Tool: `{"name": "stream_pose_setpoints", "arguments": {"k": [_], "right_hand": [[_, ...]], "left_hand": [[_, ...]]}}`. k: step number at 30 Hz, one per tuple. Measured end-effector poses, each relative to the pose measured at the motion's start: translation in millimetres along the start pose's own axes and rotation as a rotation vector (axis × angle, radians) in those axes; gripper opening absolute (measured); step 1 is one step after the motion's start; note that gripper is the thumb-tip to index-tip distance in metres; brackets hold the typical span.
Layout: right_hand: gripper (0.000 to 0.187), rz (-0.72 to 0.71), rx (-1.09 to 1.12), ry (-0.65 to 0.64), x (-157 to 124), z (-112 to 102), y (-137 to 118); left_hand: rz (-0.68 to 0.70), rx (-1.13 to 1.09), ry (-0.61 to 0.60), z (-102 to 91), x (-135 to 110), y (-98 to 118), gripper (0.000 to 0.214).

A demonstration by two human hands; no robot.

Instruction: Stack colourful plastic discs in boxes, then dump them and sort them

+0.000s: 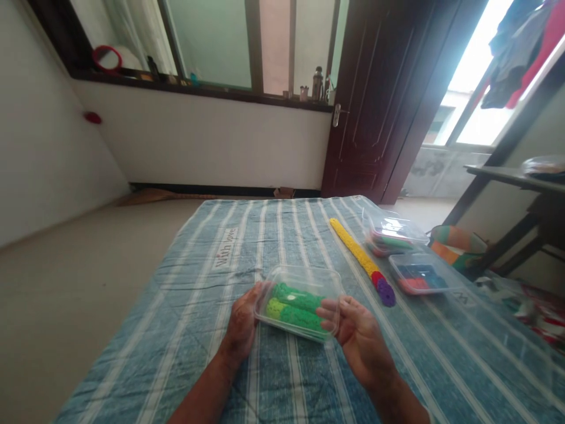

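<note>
Rolls, bumpy and green, already lie inside the plastic box in curled left hand; loosely open right hand touches it, hold unclear. Yellow-red-purple strip lies outside.

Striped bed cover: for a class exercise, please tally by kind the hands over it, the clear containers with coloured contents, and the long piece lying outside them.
Hands: 2 (left hand, right hand)
Clear containers: 3 (held container, far right container, near right container)
Long yellow, red and purple piece: 1
Total: 6
</note>
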State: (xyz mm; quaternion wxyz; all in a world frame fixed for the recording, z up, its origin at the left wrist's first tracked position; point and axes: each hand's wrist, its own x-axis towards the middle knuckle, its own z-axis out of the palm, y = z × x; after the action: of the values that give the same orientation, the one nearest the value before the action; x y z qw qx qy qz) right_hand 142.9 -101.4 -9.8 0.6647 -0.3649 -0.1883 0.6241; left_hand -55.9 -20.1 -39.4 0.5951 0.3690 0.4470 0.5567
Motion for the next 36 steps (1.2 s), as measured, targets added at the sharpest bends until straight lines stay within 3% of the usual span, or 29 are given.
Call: {"name": "stream_pose_setpoints", "arguments": {"k": [7,13,21,29,36], "right_hand": [[0.035,-0.049,-0.516,0.038,3.9,-14.3,-2.4],[0.032,-0.119,-0.762,0.123,16.7,-27.2,0.8],[0.042,-0.06,-0.694,0.073,24.2,-27.7,10.5],[0.036,0.026,-0.605,0.042,21.7,-23.3,6.7],[0.024,0.054,-0.638,0.067,29.6,-22.8,7.8]], "left_hand": [[-0.027,0.157,0.084,4.2,0.3,1.7,0.039],[-0.008,0.304,0.143,2.5,6.7,1.7,0.034],[0.005,0.404,0.169,5.1,9.4,5.4,0.027],[-0.057,0.456,0.158,12.6,4.9,19.8,0.022],[-0.094,0.492,0.212,8.6,14.5,19.3,0.026]]}}
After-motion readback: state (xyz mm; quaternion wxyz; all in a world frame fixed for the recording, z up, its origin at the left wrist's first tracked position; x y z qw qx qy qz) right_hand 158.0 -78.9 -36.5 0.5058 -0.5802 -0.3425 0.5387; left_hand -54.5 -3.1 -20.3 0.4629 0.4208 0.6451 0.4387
